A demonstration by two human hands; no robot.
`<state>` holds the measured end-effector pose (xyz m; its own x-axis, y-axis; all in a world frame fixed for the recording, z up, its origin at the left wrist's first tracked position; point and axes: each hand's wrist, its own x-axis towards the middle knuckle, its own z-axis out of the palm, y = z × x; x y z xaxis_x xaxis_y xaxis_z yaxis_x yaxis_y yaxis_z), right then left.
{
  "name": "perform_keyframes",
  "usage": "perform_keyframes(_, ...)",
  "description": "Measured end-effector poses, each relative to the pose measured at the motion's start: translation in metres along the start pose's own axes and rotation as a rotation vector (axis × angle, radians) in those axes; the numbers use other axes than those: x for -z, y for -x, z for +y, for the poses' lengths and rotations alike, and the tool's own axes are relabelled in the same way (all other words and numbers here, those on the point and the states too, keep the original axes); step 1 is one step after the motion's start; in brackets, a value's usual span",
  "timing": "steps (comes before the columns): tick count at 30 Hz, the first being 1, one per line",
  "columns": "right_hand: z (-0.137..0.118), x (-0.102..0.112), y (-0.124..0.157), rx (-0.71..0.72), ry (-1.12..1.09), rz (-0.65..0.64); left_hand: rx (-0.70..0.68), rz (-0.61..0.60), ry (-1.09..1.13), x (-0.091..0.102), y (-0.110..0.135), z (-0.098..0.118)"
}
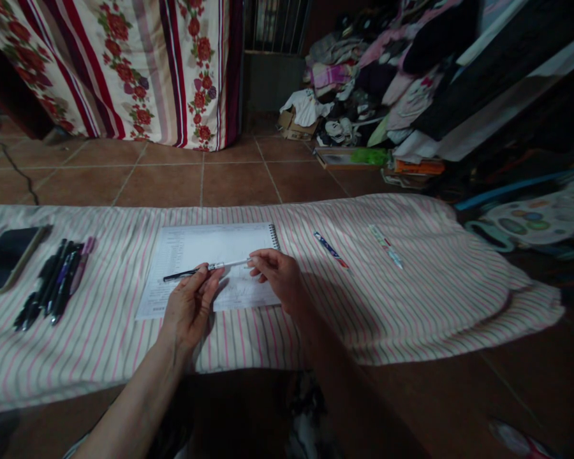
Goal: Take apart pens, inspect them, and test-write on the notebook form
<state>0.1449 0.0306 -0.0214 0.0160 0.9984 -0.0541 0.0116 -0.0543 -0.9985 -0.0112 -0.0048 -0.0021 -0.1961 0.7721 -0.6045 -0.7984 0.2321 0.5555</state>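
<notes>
One slim pen [229, 262], black left end, pale right; left hand [190, 301], right hand [280, 274] pinching it.

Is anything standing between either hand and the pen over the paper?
Nothing visible is. The left hand holds the pen near its middle, and the right hand pinches its pale end. The paper lies beneath, not between.

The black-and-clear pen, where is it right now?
In the head view, the black-and-clear pen is just left of centre, held between the left hand and the right hand, over the white paper.
</notes>
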Motion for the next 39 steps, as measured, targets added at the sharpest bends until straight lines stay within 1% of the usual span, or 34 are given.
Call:
perform_keyframes(5, 0.006, 0.002, -0.003, 0.013, -0.025, 0.030, 0.004, 0.002, 0.001, 0.000, -0.001, 0.002)
perform_keyframes(11, -0.002, 0.007, -0.001, -0.057, -0.082, 0.022, -0.008, 0.035, -0.008, 0.000, 0.000, 0.007)
perform_keyframes(17, -0.005, 0.010, -0.001, -0.069, -0.137, 0.093, 0.002, 0.041, 0.000, 0.001, -0.001, 0.009)
perform_keyframes(21, -0.009, 0.013, -0.001, -0.091, -0.130, 0.101, 0.004, 0.043, 0.021, 0.001, -0.002, 0.009)
perform_keyframes(25, -0.011, 0.017, -0.001, -0.083, -0.106, 0.117, 0.006, 0.060, 0.039, 0.002, -0.002, 0.011)
perform_keyframes(31, -0.006, 0.019, -0.004, -0.080, -0.083, 0.160, -0.018, 0.041, 0.010, 0.005, -0.003, 0.012)
perform_keyframes(39, 0.009, 0.008, -0.010, -0.063, -0.041, 0.152, 0.007, 0.050, 0.012, 0.004, -0.001, 0.012)
